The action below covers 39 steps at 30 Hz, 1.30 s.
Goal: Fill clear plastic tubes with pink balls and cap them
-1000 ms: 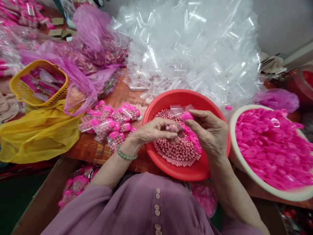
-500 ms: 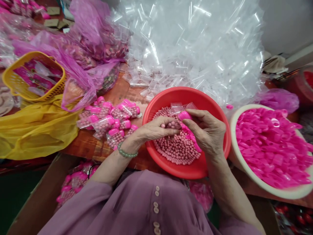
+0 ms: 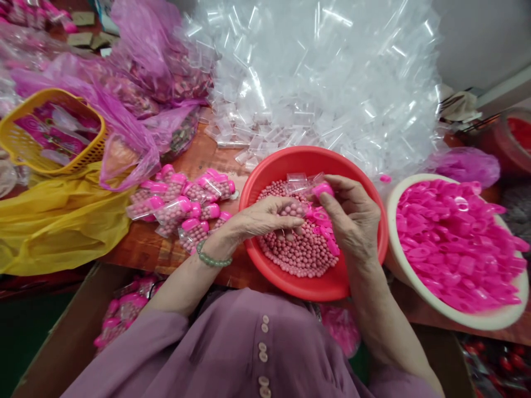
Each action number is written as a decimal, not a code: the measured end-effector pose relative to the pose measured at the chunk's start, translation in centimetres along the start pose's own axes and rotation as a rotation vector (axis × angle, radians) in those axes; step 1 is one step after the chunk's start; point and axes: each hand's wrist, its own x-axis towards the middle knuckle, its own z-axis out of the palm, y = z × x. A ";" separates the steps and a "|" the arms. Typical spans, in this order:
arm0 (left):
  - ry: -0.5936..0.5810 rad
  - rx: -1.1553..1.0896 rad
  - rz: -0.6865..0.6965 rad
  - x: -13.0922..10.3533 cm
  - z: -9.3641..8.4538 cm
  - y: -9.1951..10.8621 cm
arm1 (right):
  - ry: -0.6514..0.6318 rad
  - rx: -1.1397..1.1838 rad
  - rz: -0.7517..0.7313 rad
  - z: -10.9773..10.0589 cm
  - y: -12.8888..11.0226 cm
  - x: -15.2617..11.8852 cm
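Note:
Over the red basin [image 3: 286,286], my left hand [image 3: 261,218] is closed around a small clear container [image 3: 294,209] filled with pink beads. Its lower fingers are partly hidden. My right hand [image 3: 357,216] pinches a bright pink cap [image 3: 322,190] between thumb and fingers, just right of the container and apart from it. Loose pink beads [image 3: 305,260] cover the basin's bottom. Among them lie several pink caps [image 3: 331,239] and a clear container [image 3: 297,181] near the far side.
Capped, bead-filled containers [image 3: 174,199] lie left of the basin. A cream tub [image 3: 456,320] heaped with pink caps [image 3: 452,243] stands at the right. Behind rises a big pile of clear containers [image 3: 323,72]. A yellow basket [image 3: 95,149], a yellow bag [image 3: 62,221] and purple bags [image 3: 145,38] occupy the left.
My right hand has moved slightly right and up with the cap, widening the gap to the container. A bead seen separately by my left palm no longer shows there.

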 end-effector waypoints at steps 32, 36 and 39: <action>-0.004 -0.252 0.236 -0.4 -0.3 -0.7 | -1.151 -1.191 0.118 0.5 1.5 -2.4; 0.050 -0.256 0.265 -0.1 -0.4 -0.8 | -1.048 -1.024 0.042 -0.8 1.5 -1.7; 0.060 -0.267 0.268 -0.1 -0.5 -0.8 | -0.820 -0.789 0.005 -2.0 1.0 -0.8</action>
